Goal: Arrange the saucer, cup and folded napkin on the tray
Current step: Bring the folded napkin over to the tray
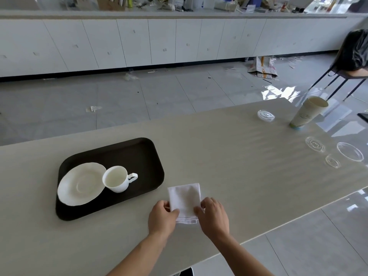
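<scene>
Folded napkin (184, 202) on the surface, just right of tray (147, 156); left hand (162, 216) and right hand (214, 215) grip pinched on its near corners. Risk: folds open on lift, or the napkin clips the cup (116, 179) beside the saucer (81, 184).

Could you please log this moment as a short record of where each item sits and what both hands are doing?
tray: dark, on the table, left of the hands
saucer: on the tray, left part
cup: upright on the tray, beside the saucer, not on it; handle points right
napkin: white, folded, on the table just right of the tray
left hand: fingers pinch the napkin's near left edge
right hand: fingers pinch the napkin's near right edge
remaining: napkin not yet on the tray
</scene>
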Available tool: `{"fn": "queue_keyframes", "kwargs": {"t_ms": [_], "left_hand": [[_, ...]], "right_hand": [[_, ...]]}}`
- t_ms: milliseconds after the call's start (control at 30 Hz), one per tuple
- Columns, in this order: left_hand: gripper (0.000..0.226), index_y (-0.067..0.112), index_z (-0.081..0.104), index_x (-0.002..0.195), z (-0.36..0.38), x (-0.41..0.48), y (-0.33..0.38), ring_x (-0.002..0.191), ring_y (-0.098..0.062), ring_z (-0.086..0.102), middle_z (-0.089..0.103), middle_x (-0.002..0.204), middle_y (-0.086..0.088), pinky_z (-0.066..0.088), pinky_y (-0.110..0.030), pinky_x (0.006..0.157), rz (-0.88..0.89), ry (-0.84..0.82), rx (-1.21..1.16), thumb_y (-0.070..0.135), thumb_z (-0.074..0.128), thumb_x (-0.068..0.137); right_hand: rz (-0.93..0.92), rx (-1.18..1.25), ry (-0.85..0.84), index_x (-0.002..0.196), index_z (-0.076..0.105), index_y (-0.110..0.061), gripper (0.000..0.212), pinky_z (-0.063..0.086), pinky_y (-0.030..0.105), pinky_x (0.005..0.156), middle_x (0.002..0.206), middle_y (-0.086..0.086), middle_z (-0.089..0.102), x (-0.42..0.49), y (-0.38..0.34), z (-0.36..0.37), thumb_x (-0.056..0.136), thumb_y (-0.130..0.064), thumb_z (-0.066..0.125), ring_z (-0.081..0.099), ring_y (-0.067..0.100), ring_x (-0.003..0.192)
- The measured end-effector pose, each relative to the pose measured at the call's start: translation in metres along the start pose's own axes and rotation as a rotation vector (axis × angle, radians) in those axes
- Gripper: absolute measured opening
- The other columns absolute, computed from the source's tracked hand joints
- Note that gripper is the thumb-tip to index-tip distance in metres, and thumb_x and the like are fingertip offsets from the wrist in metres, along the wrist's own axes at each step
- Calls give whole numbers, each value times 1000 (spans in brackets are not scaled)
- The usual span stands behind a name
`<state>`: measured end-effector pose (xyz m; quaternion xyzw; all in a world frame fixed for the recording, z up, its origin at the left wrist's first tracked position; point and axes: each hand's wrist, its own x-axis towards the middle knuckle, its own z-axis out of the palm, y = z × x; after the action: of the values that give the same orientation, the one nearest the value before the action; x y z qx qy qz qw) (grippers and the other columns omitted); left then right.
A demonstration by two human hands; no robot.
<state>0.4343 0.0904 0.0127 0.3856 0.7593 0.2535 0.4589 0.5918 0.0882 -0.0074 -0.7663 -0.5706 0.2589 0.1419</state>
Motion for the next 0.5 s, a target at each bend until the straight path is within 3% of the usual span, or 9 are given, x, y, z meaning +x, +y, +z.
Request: {"fn": "queue_keyframes", "kwargs": {"t_ms": [133,233,333,500], "left_hand": [[16,21,59,87,-14,5,12,78,-15,65,68,82,7,51,-32,69,75,41,9,22,73,78],[19,23,60,92,-27,10,22,77,-9,63,68,82,10,48,-29,65,128,70,-3,23,72,78],[21,24,60,94,-42,15,31,78,-15,67,69,84,10,55,-36,72,152,90,-39,22,72,77],[27,25,61,99,-70,28,43,79,-10,68,71,83,10,55,-35,75,212,120,-85,16,69,76]], "right_hand": [[-33,66,31,84,48,-26,16,40,32,68,85,-9,59,6,-15,-3,93,-35,59,56,20,93],[-41,115,21,82,46,-22,20,38,34,58,73,-6,58,12,-29,-5,93,-34,58,55,23,75],[-63,145,27,81,47,-20,21,36,34,52,69,-5,58,18,-47,-7,92,-33,58,53,21,63],[-94,173,34,79,46,-23,19,36,31,50,68,-6,57,32,-79,-12,91,-32,58,51,14,60]]}}
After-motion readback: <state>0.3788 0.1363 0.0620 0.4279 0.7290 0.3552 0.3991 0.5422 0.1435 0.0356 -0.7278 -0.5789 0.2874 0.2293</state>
